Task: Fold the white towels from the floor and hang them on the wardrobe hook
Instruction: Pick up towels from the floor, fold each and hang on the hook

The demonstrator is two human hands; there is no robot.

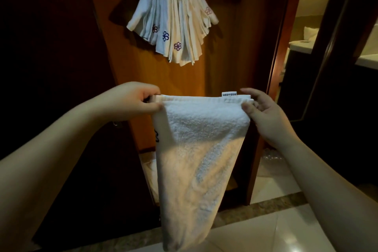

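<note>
Towel point(196, 149), white terry, hangs folded in mid-air in front of the wardrobe point(126, 71), held up by its top edge w/ both hands. Left hand point(133, 102) has fingers curled round the top left corner, thumb & fingers clamped on the hem; right hand point(263, 114) pinches the top right corner w/ thumb in front, the other fingers loosely spread behind, partly hidden by cloth. Small white label point(229, 93) sticks up from the top edge nr the right corner; its print is too small to read. Dark stitched mark on the towel's left edge is mostly folded out of sight. Towel narrows toward the bottom, its lower end over the pale tiled floor point(286, 231). Above, a bunch of folded white towels point(173, 20) fans down from the wardrobe hook; the hook itself is covered by cloth. Flower logos in blue & purple show on several ends. Left side of the wardrobe is too dark to make out. Bed point(302, 41) at right is cut off by the doorway.
</note>
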